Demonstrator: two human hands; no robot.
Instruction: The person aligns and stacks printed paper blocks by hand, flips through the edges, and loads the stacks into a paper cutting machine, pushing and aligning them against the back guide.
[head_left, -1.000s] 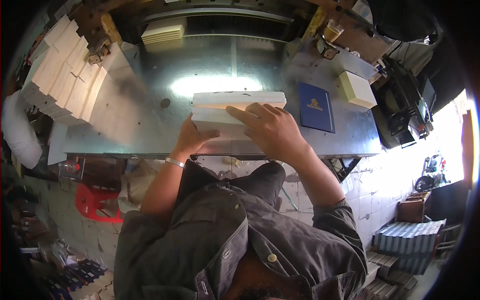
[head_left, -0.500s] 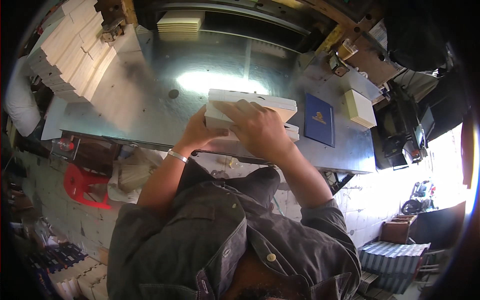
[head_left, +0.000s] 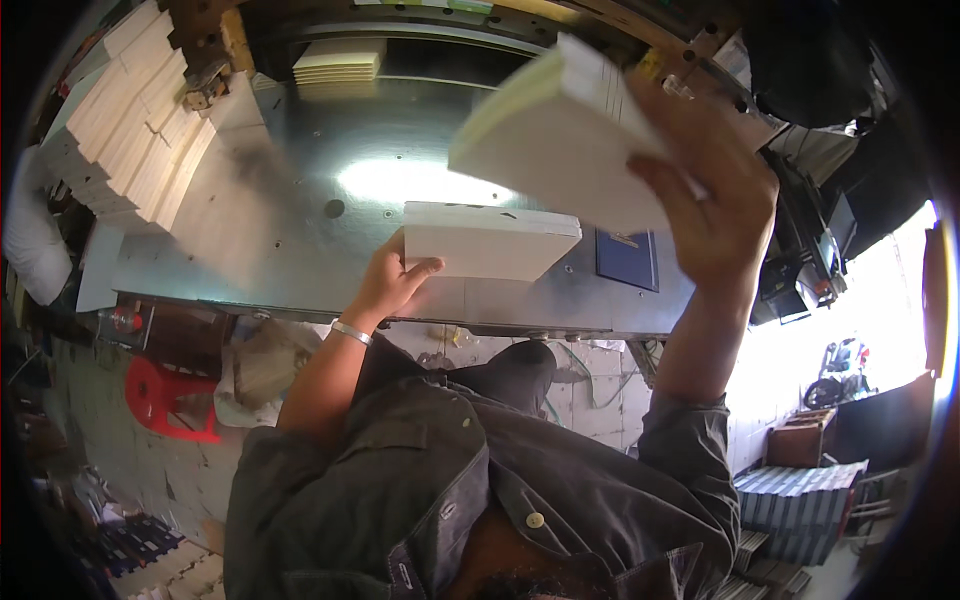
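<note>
My right hand (head_left: pixel 715 200) is raised over the right part of the metal table and grips a thick white book block (head_left: pixel 565 135) by one end. The block is tilted, with its spine up and its pages fanning slightly. Lower down, near the table's front edge, my left hand (head_left: pixel 390 280) holds the left end of another white book block (head_left: pixel 490 248), its thumb across the near face. Partly hidden behind the raised block and my right arm lies a dark blue cover (head_left: pixel 630 265) with a gold emblem.
Tall stacks of pale book blocks (head_left: pixel 125 125) stand at the table's left. A small cream stack (head_left: pixel 338 66) sits at the back, under the machine frame. A red plastic stool (head_left: pixel 165 395) is on the floor at left, and striped stacks (head_left: pixel 800 505) stand at lower right.
My right hand has lifted one block off the other, up and to the right. My left hand has kept its hold on the lower block. The right-hand cream stack is now hidden.
</note>
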